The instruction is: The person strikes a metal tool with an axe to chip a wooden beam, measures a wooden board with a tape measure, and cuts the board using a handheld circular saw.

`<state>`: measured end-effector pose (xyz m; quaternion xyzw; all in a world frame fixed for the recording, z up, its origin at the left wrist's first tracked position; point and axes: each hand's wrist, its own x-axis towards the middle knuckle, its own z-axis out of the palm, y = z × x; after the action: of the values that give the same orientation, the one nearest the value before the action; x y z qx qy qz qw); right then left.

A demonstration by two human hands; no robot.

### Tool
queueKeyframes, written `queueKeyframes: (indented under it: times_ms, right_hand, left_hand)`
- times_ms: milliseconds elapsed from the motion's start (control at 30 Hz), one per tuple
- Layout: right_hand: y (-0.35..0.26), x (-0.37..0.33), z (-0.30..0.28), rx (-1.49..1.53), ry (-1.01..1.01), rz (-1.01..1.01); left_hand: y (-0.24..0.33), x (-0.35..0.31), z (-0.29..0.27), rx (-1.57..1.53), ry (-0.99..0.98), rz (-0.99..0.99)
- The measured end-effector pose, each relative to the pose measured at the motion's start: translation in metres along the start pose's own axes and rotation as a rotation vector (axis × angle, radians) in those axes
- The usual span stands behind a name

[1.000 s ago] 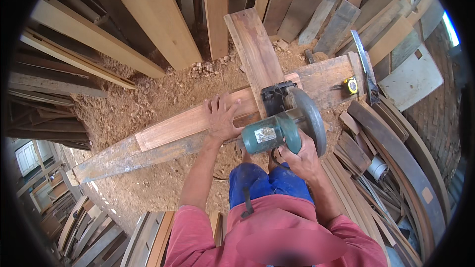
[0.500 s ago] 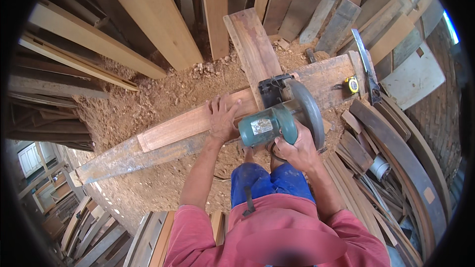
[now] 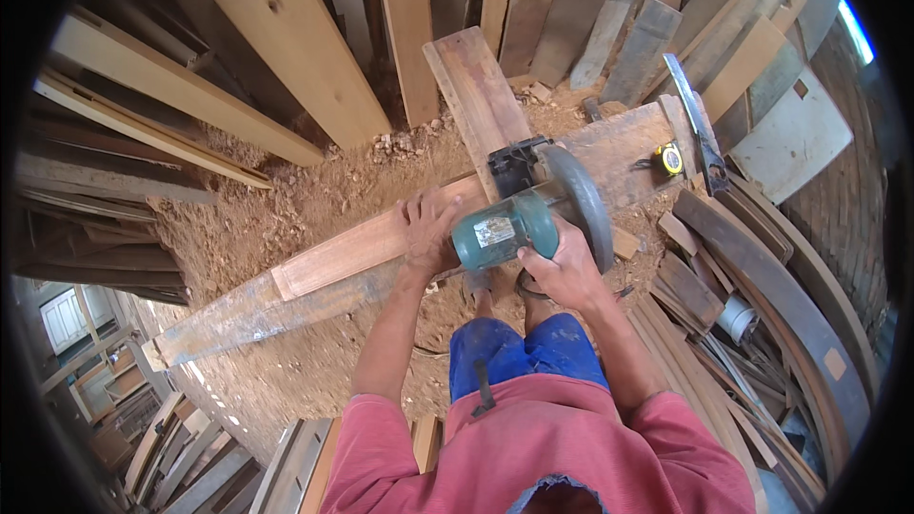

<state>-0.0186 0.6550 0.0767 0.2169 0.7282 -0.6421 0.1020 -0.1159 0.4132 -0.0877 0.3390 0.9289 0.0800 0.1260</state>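
My right hand is wrapped round the handle of a green circular saw with a grey blade guard. The saw's black base sits against a short board, which lies crosswise over a longer reddish board. With its fingers spread, my left hand lies flat on the reddish board, close beside the saw's motor end. Beneath both boards runs a worn plank used as a support. The blade's cutting edge is hidden by the guard.
On the plank's right end lie a yellow tape measure and a handsaw. Upright boards line the far side. Curved wood pieces and a white bucket crowd the right. Sawdust covers the ground.
The saw and my right hand have shifted slightly left in the picture, with the view itself moving a little. Both hands keep their places on saw and board.
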Motion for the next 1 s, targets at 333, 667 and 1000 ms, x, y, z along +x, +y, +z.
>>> queueKeyframes:
  times_ms: [333,667,1000]
  right_hand:
    - [0.007,-0.058,-0.028,-0.028,0.055,-0.058]
    - [0.042,-0.135,-0.071,0.133,0.209,0.282]
    - [0.049,-0.109,-0.077,0.138,0.241,0.309]
  left_hand:
    - [0.001,0.001,0.004,0.002,0.031,-0.016]
    - [0.006,0.001,-0.011,-0.060,0.081,0.029]
    - [0.004,0.002,-0.008,-0.048,0.078,0.035]
